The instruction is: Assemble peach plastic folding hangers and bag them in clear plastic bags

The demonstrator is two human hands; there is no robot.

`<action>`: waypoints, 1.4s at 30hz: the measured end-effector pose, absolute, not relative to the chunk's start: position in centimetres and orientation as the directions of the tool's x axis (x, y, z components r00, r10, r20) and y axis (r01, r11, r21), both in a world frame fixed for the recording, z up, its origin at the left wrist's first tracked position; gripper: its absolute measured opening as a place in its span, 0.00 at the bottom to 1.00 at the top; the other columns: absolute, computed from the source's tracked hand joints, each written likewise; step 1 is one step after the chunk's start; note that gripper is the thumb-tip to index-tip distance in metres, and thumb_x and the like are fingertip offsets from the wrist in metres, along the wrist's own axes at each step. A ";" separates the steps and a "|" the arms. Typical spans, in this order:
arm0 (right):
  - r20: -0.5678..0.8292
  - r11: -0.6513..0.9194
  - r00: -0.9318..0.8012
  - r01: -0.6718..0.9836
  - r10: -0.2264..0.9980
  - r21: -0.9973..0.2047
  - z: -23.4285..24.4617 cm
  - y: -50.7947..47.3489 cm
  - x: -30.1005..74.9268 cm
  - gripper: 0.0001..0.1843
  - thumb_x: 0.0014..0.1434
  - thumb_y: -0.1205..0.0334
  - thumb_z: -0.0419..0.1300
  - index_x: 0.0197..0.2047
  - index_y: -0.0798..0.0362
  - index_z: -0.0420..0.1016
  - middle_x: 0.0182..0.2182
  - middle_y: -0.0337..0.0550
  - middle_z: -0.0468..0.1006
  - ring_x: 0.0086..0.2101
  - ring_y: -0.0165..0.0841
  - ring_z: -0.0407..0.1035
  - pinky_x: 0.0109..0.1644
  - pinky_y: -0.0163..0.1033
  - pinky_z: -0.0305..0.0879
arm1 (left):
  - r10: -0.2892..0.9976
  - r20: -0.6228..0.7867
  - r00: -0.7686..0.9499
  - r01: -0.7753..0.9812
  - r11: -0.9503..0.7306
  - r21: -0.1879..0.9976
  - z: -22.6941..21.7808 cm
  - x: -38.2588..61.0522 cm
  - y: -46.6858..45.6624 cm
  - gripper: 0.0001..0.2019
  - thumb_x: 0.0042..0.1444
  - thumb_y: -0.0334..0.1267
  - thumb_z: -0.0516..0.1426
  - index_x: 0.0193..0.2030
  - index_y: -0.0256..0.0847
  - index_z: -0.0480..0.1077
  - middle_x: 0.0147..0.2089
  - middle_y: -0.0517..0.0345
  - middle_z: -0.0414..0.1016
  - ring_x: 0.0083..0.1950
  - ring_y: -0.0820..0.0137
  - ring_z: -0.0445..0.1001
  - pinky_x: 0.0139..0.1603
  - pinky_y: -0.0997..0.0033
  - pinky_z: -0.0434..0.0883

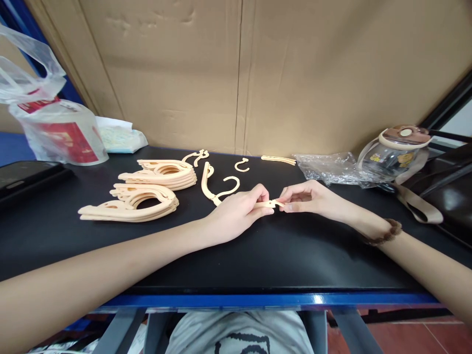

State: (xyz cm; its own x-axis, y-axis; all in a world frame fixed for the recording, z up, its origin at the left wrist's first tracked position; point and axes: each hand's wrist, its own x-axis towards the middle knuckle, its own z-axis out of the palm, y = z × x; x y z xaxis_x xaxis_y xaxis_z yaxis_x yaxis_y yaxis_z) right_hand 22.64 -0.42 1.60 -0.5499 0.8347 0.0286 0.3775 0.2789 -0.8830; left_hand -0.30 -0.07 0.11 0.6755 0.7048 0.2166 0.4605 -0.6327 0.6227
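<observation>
A cream plastic folding clothes hanger (pixel 208 184) is in my left hand (pixel 236 216), its hook curving up behind the knuckles. One hanger arm points away from me, and the other passes under my fingers, its tip showing past the thumb. My right hand (pixel 313 196) pinches a thin cream strip (pixel 280 203) against that tip; whether the two are joined I cannot tell. To the left lie two stacks of folded hangers, a nearer stack (pixel 129 202) and a farther stack (pixel 162 173). Behind the hands are a loose hook (pixel 242 165) and several thin strips (pixel 279 160).
More loose hooks (pixel 199 156) lie near the cardboard wall (pixel 177 73). At left stand a bagged cup (pixel 66 130), a tissue pack (pixel 120 135) and a dark phone-like object (pixel 29 177). Clear plastic wrap (pixel 328 169), a transparent bottle (pixel 394 152) and a dark bag (pixel 450 191) are at right.
</observation>
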 end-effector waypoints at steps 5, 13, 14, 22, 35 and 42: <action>0.056 0.274 -0.534 0.339 0.844 -0.900 1.4 -0.6 22.5 0.11 0.52 0.56 0.68 0.37 0.52 0.82 0.33 0.39 0.79 0.35 0.30 0.70 0.44 0.39 0.64 | 0.687 0.253 0.681 0.414 -0.647 0.641 0.1 -0.3 -0.2 0.08 0.65 0.42 0.51 0.36 0.43 0.57 0.26 0.69 0.59 0.27 0.75 0.60 0.29 0.74 0.56; 0.089 0.325 -0.519 0.383 0.850 -0.865 1.2 -0.8 22.2 0.13 0.49 0.54 0.69 0.34 0.54 0.82 0.29 0.39 0.75 0.29 0.28 0.65 0.35 0.37 0.63 | 0.675 0.237 0.698 0.438 -0.665 0.605 -0.1 -0.2 0.0 0.08 0.65 0.42 0.51 0.36 0.43 0.57 0.26 0.68 0.60 0.27 0.73 0.62 0.29 0.73 0.56; 0.094 0.337 -0.521 0.396 0.848 -0.854 1.2 -0.8 22.2 0.13 0.49 0.54 0.68 0.34 0.54 0.82 0.28 0.38 0.74 0.28 0.27 0.63 0.33 0.36 0.62 | 0.671 0.239 0.702 0.440 -0.673 0.594 -0.1 -0.2 0.0 0.09 0.65 0.43 0.51 0.36 0.43 0.57 0.26 0.68 0.60 0.27 0.73 0.62 0.29 0.73 0.56; 0.148 0.466 -0.566 0.471 0.811 -0.749 1.4 -1.0 22.1 0.08 0.53 0.59 0.64 0.34 0.55 0.79 0.30 0.39 0.74 0.29 0.28 0.66 0.36 0.36 0.66 | 0.660 0.239 0.713 0.397 -0.659 0.639 -0.5 0.0 0.4 0.06 0.64 0.41 0.52 0.43 0.44 0.59 0.31 0.67 0.68 0.30 0.73 0.67 0.32 0.74 0.60; 0.254 0.717 -0.671 0.632 0.696 -0.293 2.7 -1.5 22.3 0.09 0.61 0.54 0.59 0.39 0.50 0.75 0.34 0.42 0.76 0.35 0.34 0.67 0.41 0.40 0.63 | 0.713 0.208 0.670 0.488 -0.633 0.601 0.1 0.3 -0.1 0.04 0.60 0.40 0.54 0.38 0.44 0.65 0.31 0.65 0.72 0.32 0.71 0.70 0.31 0.72 0.63; 0.269 0.731 -0.682 0.662 0.679 -0.165 2.4 -0.1 24.6 0.10 0.63 0.62 0.56 0.35 0.46 0.79 0.57 0.44 0.67 0.58 0.42 0.57 0.60 0.50 0.56 | 0.608 0.292 0.738 0.480 -0.777 0.407 0.1 -0.6 0.7 0.04 0.57 0.31 0.55 0.40 0.42 0.67 0.44 0.57 0.72 0.47 0.65 0.70 0.47 0.65 0.67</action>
